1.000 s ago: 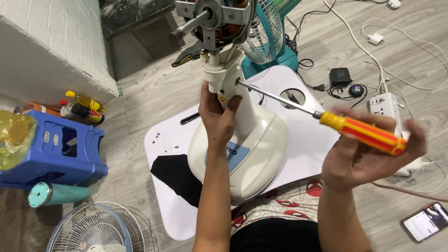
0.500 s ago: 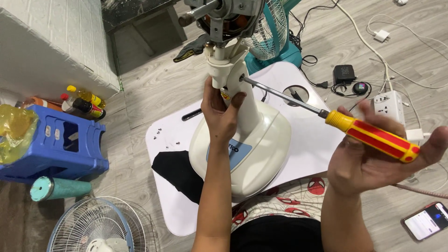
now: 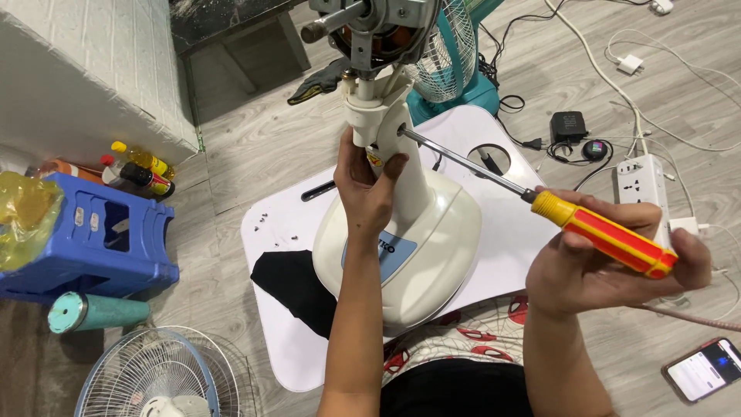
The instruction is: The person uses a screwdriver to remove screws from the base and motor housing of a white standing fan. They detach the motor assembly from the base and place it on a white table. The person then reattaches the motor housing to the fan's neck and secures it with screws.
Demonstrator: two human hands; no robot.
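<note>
blue stool (image 3: 85,247), fan grille (image 3: 158,378), power strip (image 3: 644,189) and phone (image 3: 706,369) ring the white board (image 3: 502,239). cream fan stand (image 3: 405,232) upright on it, motor bare. left hand (image 3: 367,185) grips its neck; right hand (image 3: 610,266) clasps screwdriver (image 3: 540,205), tip in neck.

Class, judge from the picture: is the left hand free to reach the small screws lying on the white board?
Probably not: the left hand grips the fan neck, steadying it. The screws lie unobstructed on the white board.
</note>
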